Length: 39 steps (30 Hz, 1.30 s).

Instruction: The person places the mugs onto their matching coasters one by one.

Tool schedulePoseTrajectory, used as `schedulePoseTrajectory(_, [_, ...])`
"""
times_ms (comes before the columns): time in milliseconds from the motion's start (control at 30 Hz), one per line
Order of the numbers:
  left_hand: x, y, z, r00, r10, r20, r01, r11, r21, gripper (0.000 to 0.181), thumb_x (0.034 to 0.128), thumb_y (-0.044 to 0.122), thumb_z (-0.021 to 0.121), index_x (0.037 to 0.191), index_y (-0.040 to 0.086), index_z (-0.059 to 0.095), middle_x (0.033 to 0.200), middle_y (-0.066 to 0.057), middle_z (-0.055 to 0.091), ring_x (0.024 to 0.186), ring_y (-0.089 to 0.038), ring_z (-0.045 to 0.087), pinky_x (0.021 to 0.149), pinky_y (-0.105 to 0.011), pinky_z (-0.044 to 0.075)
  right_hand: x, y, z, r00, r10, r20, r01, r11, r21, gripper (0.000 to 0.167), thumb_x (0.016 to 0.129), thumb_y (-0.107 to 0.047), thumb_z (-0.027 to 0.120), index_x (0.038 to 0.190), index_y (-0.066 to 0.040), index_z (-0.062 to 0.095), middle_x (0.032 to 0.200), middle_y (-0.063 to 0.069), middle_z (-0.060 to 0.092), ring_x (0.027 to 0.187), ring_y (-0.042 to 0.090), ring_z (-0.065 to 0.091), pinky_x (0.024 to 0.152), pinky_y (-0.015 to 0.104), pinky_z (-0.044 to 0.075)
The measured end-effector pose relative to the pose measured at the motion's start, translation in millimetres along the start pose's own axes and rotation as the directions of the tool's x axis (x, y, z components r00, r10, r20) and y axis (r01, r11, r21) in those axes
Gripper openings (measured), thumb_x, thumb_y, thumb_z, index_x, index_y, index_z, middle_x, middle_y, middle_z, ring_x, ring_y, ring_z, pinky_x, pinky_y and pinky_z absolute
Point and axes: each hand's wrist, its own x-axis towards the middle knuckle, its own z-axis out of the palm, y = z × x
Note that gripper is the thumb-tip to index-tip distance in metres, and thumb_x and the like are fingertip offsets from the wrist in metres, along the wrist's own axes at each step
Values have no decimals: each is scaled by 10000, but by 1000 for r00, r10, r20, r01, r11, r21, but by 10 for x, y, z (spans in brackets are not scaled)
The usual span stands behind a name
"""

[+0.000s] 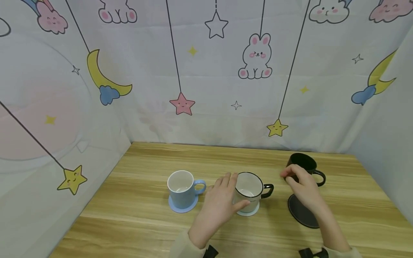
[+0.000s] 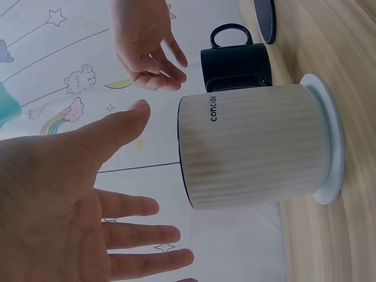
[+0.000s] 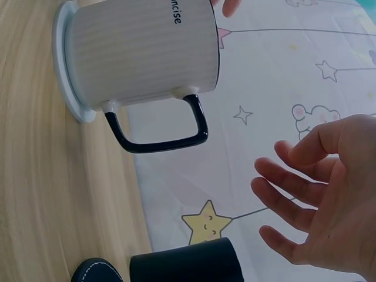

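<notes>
A white mug with a black rim (image 1: 249,185) and the word "concise" on its side stands upright on a pale round coaster (image 2: 329,141). Its black handle (image 3: 161,144) points to the right. My left hand (image 1: 220,200) is spread just left of the white mug; in the left wrist view a gap separates fingers and mug. My right hand (image 1: 304,188), fingers loosely bent and holding nothing, hovers in front of the black mug (image 1: 303,161). That mug stands directly on the table, behind a black stitched coaster (image 1: 301,213).
At left, a light blue mug (image 1: 183,193) sits on a blue coaster (image 1: 183,208), its handle facing right. Everything stands on a wood-grain table (image 1: 129,200). A white printed cloth (image 1: 145,64) with stars, moons and animals borders the table at back and sides.
</notes>
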Motion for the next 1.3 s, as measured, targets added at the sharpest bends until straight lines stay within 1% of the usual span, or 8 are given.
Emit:
schedulePoseTrajectory(267, [-24,60,-19,996,69,-52,-65,995,73,780,854,598,602,1440,123,404,1431,-118,502,1295,-301,506,961,-484,476,3,-12,-89,998,49,31,-50,999,20,160,967,-78,474,986,-97,632,1030,63,633,912,66,505,778,227,386])
schedulePoseTrajectory(433, [-42,148,36,987,104,-122,-90,989,116,755,836,602,624,1408,148,432,1400,-92,537,1269,-276,531,956,-487,479,0,11,-135,998,60,33,-61,998,29,161,975,-97,468,1005,-92,625,1041,71,615,917,48,500,800,271,387])
schedulePoseTrajectory(533, [-42,209,70,983,121,-139,-104,987,126,741,833,601,632,1396,159,441,1401,-88,539,1270,-260,533,956,-486,481,-13,58,-188,998,64,23,-65,998,16,157,979,-113,472,1010,-109,626,1048,66,618,924,22,507,797,256,387])
schedulePoseTrajectory(767, [-8,310,100,980,164,-110,-145,977,158,738,854,617,592,1425,191,398,1429,-56,503,1306,-239,502,970,-472,481,-71,176,-317,996,84,10,-84,996,28,181,998,-133,444,1038,-75,611,1066,85,587,807,-10,447,664,200,371])
schedulePoseTrajectory(967, [21,365,113,977,181,-112,-159,971,176,731,847,629,591,1417,212,402,1429,-34,494,1314,-210,467,972,-460,471,-96,259,-337,997,83,-3,-83,996,30,170,990,-129,463,1048,-57,606,1061,68,592,940,-124,407,728,178,370])
schedulePoseTrajectory(1067, [40,404,120,977,190,-97,-172,971,168,715,858,623,580,1419,219,398,1445,-31,477,1322,-215,459,999,-467,455,-116,329,-342,997,75,-27,-74,996,41,177,999,-150,468,1061,-58,605,1054,-5,595,969,-168,392,695,170,382])
schedulePoseTrajectory(1233, [68,473,142,972,216,-89,-196,962,189,706,878,627,546,1435,218,399,1437,-19,486,1305,-202,480,1015,-435,439,-158,458,-368,995,64,-78,-60,997,52,170,1001,-170,488,1070,-71,608,984,-265,539,930,-182,428,666,167,372])
schedulePoseTrajectory(1300, [77,494,152,969,227,-95,-205,958,200,702,883,632,534,1435,218,401,1425,-16,498,1293,-196,491,999,-423,443,-167,499,-379,994,66,-92,-60,997,57,168,1000,-169,494,1073,-69,608,976,-317,520,905,-176,445,670,154,378])
